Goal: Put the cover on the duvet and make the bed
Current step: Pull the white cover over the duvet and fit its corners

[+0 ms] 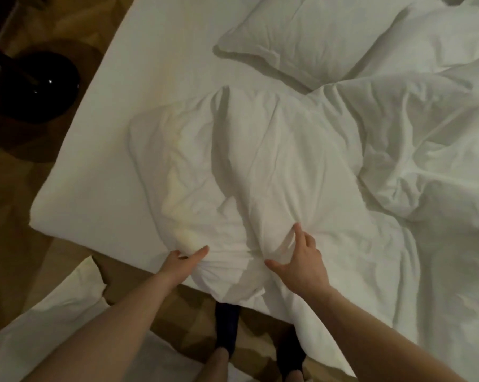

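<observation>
White duvet point(260, 166) lies bunched at the mattress point(100, 172) foot, near corner. Left hand point(183, 261) grips a gathered fold; right hand point(301, 257) presses beside it, fingers spread. Whether the cover is on: cannot tell. Spreading and smoothing remain; pillow point(296, 37) already at head.

the room is dim, with warm, low light. the floor point(18, 188) is wood in a brown parquet pattern, running along the left side and across the bottom edge. at the upper left a round, glossy black object point(31, 86) sits on the floor, catching small specks of light, with a curved darker shadow spreading round it. more dark shapes fill the top left corner, too blurred to tell.
</observation>
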Demonstrator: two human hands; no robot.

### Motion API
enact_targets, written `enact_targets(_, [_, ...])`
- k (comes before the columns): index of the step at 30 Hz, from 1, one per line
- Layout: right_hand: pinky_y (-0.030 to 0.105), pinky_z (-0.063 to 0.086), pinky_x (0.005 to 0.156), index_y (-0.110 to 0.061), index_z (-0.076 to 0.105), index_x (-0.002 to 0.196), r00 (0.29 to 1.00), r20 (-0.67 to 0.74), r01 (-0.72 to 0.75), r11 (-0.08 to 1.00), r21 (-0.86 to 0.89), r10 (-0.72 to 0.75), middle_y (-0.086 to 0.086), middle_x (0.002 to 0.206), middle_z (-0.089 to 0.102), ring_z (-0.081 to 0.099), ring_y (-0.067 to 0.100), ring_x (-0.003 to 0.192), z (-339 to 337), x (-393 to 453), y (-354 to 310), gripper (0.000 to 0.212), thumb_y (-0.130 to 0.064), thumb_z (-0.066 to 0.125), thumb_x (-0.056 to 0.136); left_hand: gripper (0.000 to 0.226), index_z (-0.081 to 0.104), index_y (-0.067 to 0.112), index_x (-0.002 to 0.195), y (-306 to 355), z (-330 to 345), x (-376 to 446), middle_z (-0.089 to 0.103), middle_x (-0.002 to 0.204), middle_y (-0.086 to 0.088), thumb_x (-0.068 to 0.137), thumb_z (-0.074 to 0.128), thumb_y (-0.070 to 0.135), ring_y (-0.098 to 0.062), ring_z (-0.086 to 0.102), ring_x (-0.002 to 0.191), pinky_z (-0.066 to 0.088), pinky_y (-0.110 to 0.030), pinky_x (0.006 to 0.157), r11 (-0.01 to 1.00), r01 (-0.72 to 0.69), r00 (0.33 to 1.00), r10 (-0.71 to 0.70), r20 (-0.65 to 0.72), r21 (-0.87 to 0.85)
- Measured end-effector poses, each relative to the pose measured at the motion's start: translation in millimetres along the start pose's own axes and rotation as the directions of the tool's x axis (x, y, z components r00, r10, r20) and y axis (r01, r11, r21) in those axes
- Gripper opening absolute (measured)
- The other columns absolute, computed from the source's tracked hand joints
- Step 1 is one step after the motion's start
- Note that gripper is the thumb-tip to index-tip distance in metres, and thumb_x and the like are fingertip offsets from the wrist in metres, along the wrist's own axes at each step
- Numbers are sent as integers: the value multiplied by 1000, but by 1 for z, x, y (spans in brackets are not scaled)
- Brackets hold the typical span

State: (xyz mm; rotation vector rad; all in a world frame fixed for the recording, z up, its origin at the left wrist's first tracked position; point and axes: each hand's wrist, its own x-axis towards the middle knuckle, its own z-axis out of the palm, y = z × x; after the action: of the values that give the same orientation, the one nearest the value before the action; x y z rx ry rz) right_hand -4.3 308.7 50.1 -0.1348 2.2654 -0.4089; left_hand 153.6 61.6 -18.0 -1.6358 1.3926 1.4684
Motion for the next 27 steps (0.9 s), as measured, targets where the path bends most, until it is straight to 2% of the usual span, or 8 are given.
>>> enact_targets(3, [48, 49, 97, -27, 32, 147, 996, -81, -38, 998, -56, 34, 3, 140, 46, 47, 36, 124, 10, 20, -1, 76, -52, 70, 86, 81, 49, 12, 145, 14, 15, 5, 60, 134, -6, 78, 85, 40, -24, 59, 112, 48, -33, 94, 995, -91, 996, 91, -3, -43])
enact_targets(6, [42, 54, 78, -30, 57, 93, 990, -138, 18, 996, -90, -30, -2, 91, 65, 58, 33, 97, 5, 26, -5, 7, -31, 51, 96, 47, 62, 6, 127, 49, 12, -19, 67, 117, -9, 84, 73, 23, -30, 63, 109, 50, -32, 88, 955, -270, 947, 286, -144, 123])
enact_targets(11, [38, 41, 57, -10, 50, 63, 919, -394, 153, 950, 271, -36, 5, 56, 50, 49, 27, 56, -49, -12, -24, 26, -12, 43, 89, 40, 70, 2, 113, 134, -74, -101, 72, 109, -20, 78, 62, 18, -36, 68, 103, 51, -37, 84, 741, -560, 606, 671, -426, 371])
enact_targets(15, [46, 45, 69, -4, 57, 76, 811, -576, 236, 849, 474, 96, 6, 68, 51, 48, 24, 67, -120, -50, -34, 23, -15, 40, 87, 27, 62, 7, 119, 161, -205, -132, 66, 114, -21, 93, 60, 14, -43, 62, 108, 49, -46, 86, 768, -358, 446, 640, -626, 531])
enact_targets(18, [46, 48, 69, -10, 50, 67, 816, -577, 296, 828, 476, 40, 1, 64, 47, 47, 24, 65, -143, -59, -56, 22, -11, 42, 87, 21, 55, 12, 112, 153, -273, -119, 62, 105, -20, 93, 60, 20, -46, 61, 95, 55, -54, 81, 764, -160, 482, 613, -626, 625])
enact_targets(21, [35, 44, 74, -20, 62, 73, 882, -453, 294, 904, 312, -130, -2, 80, 64, 60, 18, 80, -131, -46, -72, 20, -10, 55, 89, 50, 48, 13, 132, 144, -294, -91, 59, 127, -21, 89, 69, 29, -49, 59, 110, 54, -57, 87, 822, 24, 576, 454, -680, 570])
enact_targets(23, [33, 46, 83, -22, 68, 95, 933, -301, 259, 948, 184, -196, 0, 103, 66, 61, 19, 98, -107, -37, -69, 9, -16, 64, 89, 59, 45, 18, 139, 131, -275, -76, 55, 136, -17, 89, 70, 39, -46, 58, 116, 53, -55, 89, 792, 34, 691, 422, -587, 609])
enact_targets(27, [41, 46, 106, -27, 52, 137, 980, -9, 199, 980, -11, -199, 2, 140, 47, 48, 28, 127, -48, -41, -44, 55, -38, 71, 87, 57, 50, 23, 140, 80, -195, -63, 50, 145, -9, 89, 72, 33, -35, 55, 124, 51, -48, 99, 696, -48, 829, 428, -361, 716])
